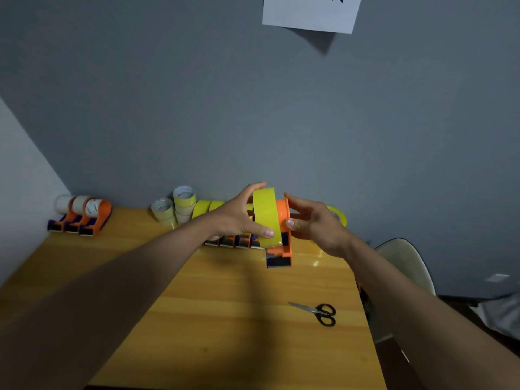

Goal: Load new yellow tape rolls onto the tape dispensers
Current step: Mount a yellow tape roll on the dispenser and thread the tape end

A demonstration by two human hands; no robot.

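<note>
Scanning from the desk's [225, 319] far-left corner: three dispensers [81, 218] carry pale rolls. Mid-air above the far edge, left hand [239, 218] grips yellow roll [267, 218]; right hand [312, 223] pinches orange dispenser [282, 235]. Roll seating looks underway; spare yellow rolls [206, 208] wait.

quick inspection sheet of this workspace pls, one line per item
surface: wooden table, bare in the middle
job's things: yellow tape roll against orange dispenser, both held above the table; three loaded dispensers back left; spare rolls stacked by the wall
clutter: black-handled scissors lying closed, near right
grippers: left hand grips the roll; right hand holds the dispenser
cables: nothing seen
surroundings: grey wall, paper sheet pinned high, pale chair on the right
</note>
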